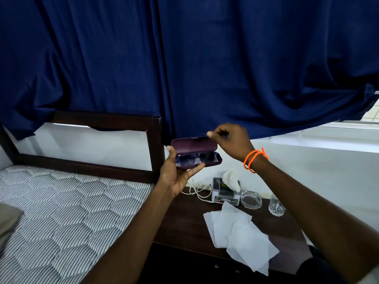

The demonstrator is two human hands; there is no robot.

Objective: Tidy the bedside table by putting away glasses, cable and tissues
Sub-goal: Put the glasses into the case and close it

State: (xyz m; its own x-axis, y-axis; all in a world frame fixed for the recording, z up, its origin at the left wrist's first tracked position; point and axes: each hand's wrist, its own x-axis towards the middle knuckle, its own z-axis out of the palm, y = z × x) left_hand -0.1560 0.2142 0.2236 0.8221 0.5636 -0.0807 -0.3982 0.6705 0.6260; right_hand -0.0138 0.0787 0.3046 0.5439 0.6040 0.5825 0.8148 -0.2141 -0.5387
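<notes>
Centrally, just above mid-frame: a hard-shell, rounded oblong glasses case (196,152), dull purple, hinged open. Left hand (178,174) cups its lower half from beneath, thumb along the front edge, fingers wrapped behind. Right hand (231,140), orange cord bracelet (255,159) at the wrist, pinches the lid's upper right rim between thumb and fingertips. Glasses (195,157) lie inside the lower tray, dark lenses with a bluish sheen.

Lower right of centre: dark wooden bedside table (184,220), smooth top. On it, thin white tissues (240,234), flat, creased, overlapping, one sheet draping past the front edge. Behind them a boxy tissue box (225,193) with a crumpled sheet standing out of the top. Left of the box, a white cable (198,190) in loose loops. To the right, a faceted glass ashtray (251,199), then a cut-glass tumbler (276,207).

Lower left: quilted mattress (61,212), hexagon stitching, fine stripes. Upper frame: deep blue curtain (205,58), heavy folds.
</notes>
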